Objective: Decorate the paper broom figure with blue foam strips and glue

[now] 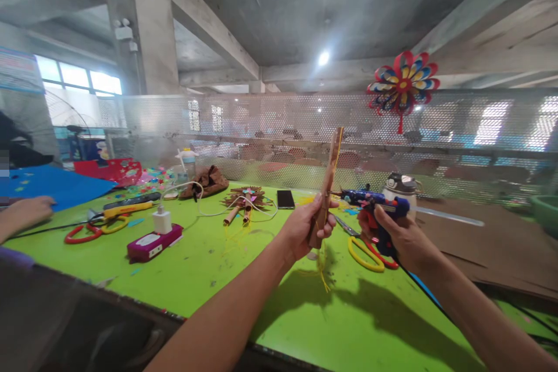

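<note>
Head view. A narrow, folded brown cardboard strip, edged with yellow string, stands nearly upright, tilted slightly rightward, above the bright green table; loose yellow strands hang from its lower end. The fingers of the left hand are curled around its lower half, pinching it. From where I stand, the right hand is closed around the grip of a dark blue glue gun, with a translucent glue stick projecting behind. The left fingers cover part of the strip; whether the nozzle touches it cannot be told. Both forearms are cut off below.
</note>
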A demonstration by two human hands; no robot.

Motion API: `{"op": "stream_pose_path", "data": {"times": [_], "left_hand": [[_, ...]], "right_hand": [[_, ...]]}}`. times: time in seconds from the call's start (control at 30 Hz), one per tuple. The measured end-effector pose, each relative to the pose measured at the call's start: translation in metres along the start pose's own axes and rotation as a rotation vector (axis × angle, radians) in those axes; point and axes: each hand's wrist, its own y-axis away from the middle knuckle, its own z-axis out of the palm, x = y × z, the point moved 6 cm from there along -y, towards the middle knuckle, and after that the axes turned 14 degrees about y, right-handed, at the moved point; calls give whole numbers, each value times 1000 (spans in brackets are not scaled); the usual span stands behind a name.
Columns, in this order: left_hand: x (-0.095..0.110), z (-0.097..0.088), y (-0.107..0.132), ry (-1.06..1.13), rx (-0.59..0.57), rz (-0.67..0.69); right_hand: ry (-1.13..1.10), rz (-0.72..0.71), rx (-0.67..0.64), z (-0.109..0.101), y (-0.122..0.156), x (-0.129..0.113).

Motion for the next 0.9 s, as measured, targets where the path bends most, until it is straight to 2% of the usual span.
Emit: {"op": "stream_pose_path", "data": {"times": [0.43,0.9], "left_hand": [[-1,-1,-1,-3,-1,7],[-1,0,0,15,9,3]], "right_hand": [[166,18,133,-9,-1,2],[190,18,131,-8,-1,-1]]}}
